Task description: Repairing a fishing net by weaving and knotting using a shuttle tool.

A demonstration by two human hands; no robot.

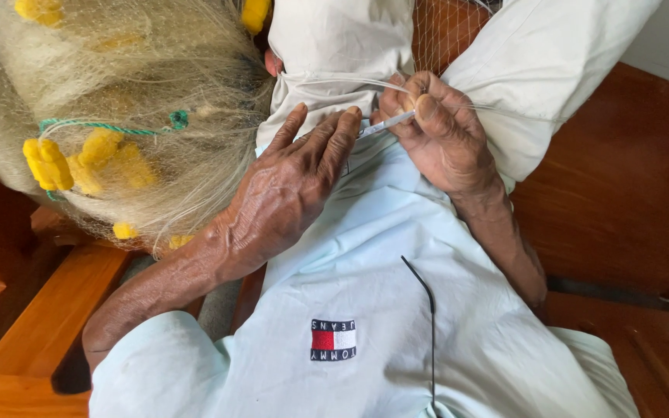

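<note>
Person wearing pale blue shirt [396, 310], small red-white-navy flag patch showing on chest, thin black cord [430, 310] hanging down front. Off-white trousers [334, 46] covering knees. Forearms showing bare, no sleeves.

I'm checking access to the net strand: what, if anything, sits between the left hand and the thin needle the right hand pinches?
Nothing visible does. The left hand rests on the shirt with fingertips just beside the needle held by the right hand; the bunched fishing net lies off to its left.

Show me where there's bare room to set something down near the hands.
Bare wood lies right of the right hand, on the seat, and on the armrest at lower left. The net with its yellow floats crowds the upper left; the lap is occupied.
</note>
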